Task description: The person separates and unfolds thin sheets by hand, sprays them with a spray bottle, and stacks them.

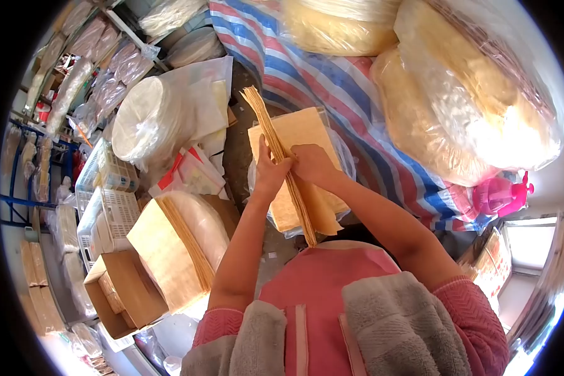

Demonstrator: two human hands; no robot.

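A stack of thin tan sheets point(300, 203) stands on edge in front of me, its layered edge facing up. My left hand point(272, 170) is closed around its left side, thumb across the top edge. On the right side my right hand point(314, 164) is closed, with curled fingers against a sheet; its fingertips are partly hidden. Below that hand, a thin tan sheet point(323, 216) bends away from the stack. Underneath lies a flat pile of similar tan sheets point(301, 119) on a support wrapped in clear plastic point(347, 150).
At left are another tan stack point(163, 235), an open cardboard box point(131, 294), white plastic baskets point(109, 213) and a plastic-wrapped round bundle point(147, 119). Large plastic-wrapped bundles point(445, 113) lie on a striped tarp point(319, 81). A pink pump bottle point(501, 194) stands at right.
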